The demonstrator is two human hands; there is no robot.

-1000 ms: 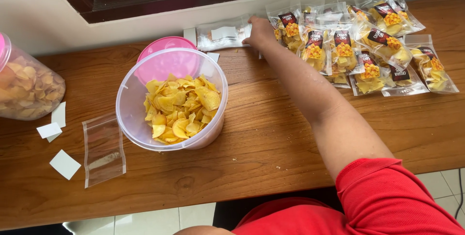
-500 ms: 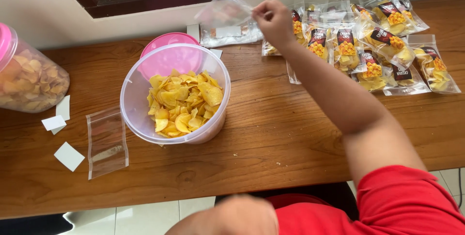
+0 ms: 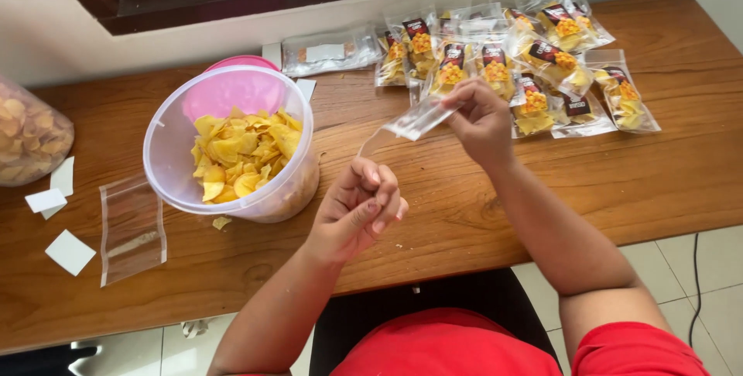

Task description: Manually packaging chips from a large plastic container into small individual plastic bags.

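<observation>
While filled packets [image 3: 534,58] lie behind, right hand [image 3: 481,119] pinches empty bag [image 3: 414,122].

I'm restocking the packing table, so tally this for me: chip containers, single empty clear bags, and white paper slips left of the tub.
Round clear plastic containers of yellow chips: 2, the open tub and the jar.
Empty clear plastic bags: 2, the held bag in the right hand, the flat bag.
White paper slips: 3.
Total: 7.
</observation>
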